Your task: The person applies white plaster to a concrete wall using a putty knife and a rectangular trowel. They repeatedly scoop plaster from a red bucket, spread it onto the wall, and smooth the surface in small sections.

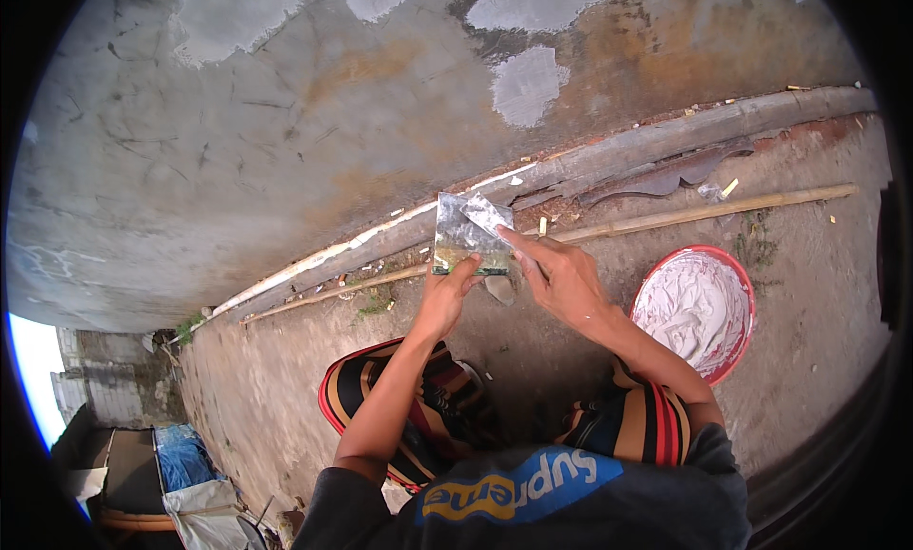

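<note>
My left hand (445,295) is closed on the lower edge of a flat, square-cornered plate (455,238) smeared with pale filler, its thumb lying on the face. In my right hand (563,276) is a putty knife (487,214), its whitish blade laid across the plate's upper right part. The index finger stretches along the knife; its handle is mostly hidden by the hand. To the right of my right forearm stands a round red basin (749,303) holding thick white filler (694,307), stirred into ridges.
Ahead rises a grey wall (285,150) with pale patches (529,86). Along its foot run a ledge (666,131) and a long bamboo pole (704,210). A stone (499,289) lies below the plate. A blue tarp (185,455) is at the far lower left.
</note>
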A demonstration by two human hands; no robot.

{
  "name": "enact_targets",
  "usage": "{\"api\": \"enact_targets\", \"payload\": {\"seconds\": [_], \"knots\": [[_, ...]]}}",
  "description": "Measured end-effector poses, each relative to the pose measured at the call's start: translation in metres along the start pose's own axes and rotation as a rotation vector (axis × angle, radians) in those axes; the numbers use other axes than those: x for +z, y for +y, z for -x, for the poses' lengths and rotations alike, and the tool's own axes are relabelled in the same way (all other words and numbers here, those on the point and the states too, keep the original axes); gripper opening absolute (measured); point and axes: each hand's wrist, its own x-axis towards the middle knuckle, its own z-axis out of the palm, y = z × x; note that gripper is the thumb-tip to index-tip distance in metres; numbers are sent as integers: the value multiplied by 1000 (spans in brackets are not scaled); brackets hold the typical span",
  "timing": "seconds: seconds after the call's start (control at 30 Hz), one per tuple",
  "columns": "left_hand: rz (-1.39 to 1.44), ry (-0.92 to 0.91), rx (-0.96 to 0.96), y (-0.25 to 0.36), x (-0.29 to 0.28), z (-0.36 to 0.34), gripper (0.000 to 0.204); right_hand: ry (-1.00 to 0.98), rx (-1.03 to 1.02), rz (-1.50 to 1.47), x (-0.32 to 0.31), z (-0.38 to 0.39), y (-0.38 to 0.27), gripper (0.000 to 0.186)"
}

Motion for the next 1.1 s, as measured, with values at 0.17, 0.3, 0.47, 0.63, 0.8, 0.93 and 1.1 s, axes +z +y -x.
{"api": "enact_targets", "payload": {"seconds": [0.17,0.3,0.47,0.63,0.8,0.93,1.1], "knots": [[-66,-3,-53,3,-3,1,30,-65,-9,-7,-5,-5,-8,44],[-114,-43,-22,-3,-10,-1,30,-67,-100,30,6,14,-11,46],[-178,-76,-52,-8,-10,1,34,-85,-27,12,-3,7,-10,48],[-203,-116,-44,-2,-4,4,34,-16,-85,-44,-3,-1,-4,47],[-124,-130,-4,-2,-11,-2,34,-83,-48,-33,-3,9,-13,44],[-124,-99,-88,-7,-1,7,37,-27,-9,-86,-8,0,-6,42],[-205,-97,-146,2,-1,8,42,-3,92,-45,-16,-13,12,40]]}}
